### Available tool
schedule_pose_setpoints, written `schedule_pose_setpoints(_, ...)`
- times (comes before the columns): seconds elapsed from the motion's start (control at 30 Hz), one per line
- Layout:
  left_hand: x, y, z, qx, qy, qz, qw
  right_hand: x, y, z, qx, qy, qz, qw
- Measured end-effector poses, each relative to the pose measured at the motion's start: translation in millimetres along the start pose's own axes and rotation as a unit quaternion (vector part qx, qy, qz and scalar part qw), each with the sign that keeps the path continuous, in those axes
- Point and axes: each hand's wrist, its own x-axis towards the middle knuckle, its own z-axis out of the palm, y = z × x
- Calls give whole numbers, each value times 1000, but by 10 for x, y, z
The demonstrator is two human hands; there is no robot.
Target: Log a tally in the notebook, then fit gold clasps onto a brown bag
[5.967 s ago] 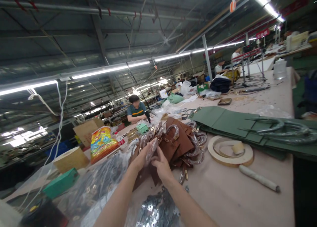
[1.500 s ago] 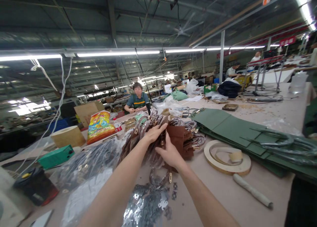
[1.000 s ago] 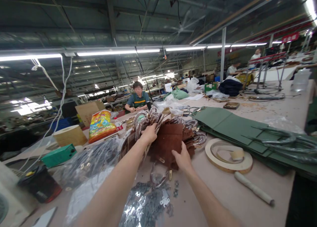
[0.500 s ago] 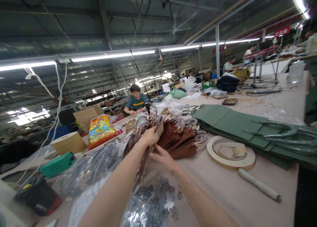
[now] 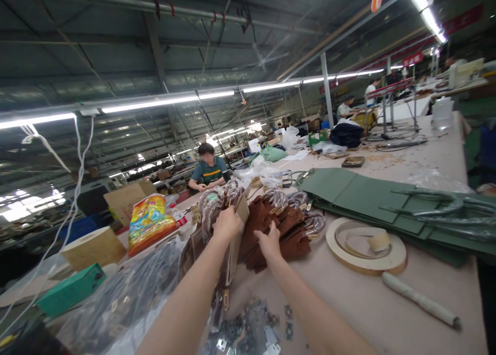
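My left hand [image 5: 228,224] is closed over the top edge of an upright bundle of brown bag panels [image 5: 233,259]. Plastic-wrapped handles [image 5: 211,202] stick up from this bundle, and a gold-coloured metal fitting [image 5: 226,299] shows at its lower end. My right hand [image 5: 270,240] has its thumb and fingers apart, at the near side of a fanned pile of dark brown suede-like panels [image 5: 290,228]. Whether its fingertips touch the pile is hard to see. More wrapped handles [image 5: 314,224] lie at the pile's right end. Small flat metal plates [image 5: 248,326] are scattered below, between my forearms.
Green bag panels [image 5: 372,197] with wrapped handles cover the right side. Before them lie a tape roll [image 5: 366,264] and a grey wrapped rod [image 5: 420,299]. Plastic-covered pieces [image 5: 135,277], a teal box [image 5: 72,290] and a colourful bag [image 5: 151,223] stand left. A person [image 5: 209,169] sits opposite.
My right hand has moved up and right, from the bundle's near side to the suede-like pile. My left hand stays on the bundle. The camera view has shifted slightly.
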Motion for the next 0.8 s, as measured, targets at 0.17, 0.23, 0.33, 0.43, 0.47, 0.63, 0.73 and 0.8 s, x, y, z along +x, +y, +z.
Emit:
schedule_pose_setpoints(0.17, 78, 22, -22, 8, -11, -9, 1000, 127, -62, 53, 27, -33, 10, 999)
schedule_pose_setpoints(0.23, 116, 62, -19, 7, -16, -16, 1000, 135, -119, 141, 43, -62, -4, 997)
schedule_pose_setpoints(0.33, 149, 166, -5, 10, -20, -26, 999, 110, -239, 308, 76, -114, -25, 990)
schedule_pose_setpoints(0.43, 156, 268, -1, 22, -3, -33, 999, 60, -340, 381, 119, -176, -49, 976)
schedule_pose_setpoints(0.47, 155, 291, -2, 30, 9, -35, 999, 42, -357, 372, 133, -198, -54, 970)
schedule_pose_setpoints(0.63, 132, 346, 38, 82, 80, 26, 993, 6, -335, 257, 191, -277, -60, 940)
schedule_pose_setpoints(0.73, 125, 369, 115, 129, 148, 166, 966, 66, -301, 238, 199, -278, -49, 939)
schedule_pose_setpoints(0.8, 132, 378, 169, 169, 189, 255, 933, 126, -272, 199, 192, -267, -42, 944)
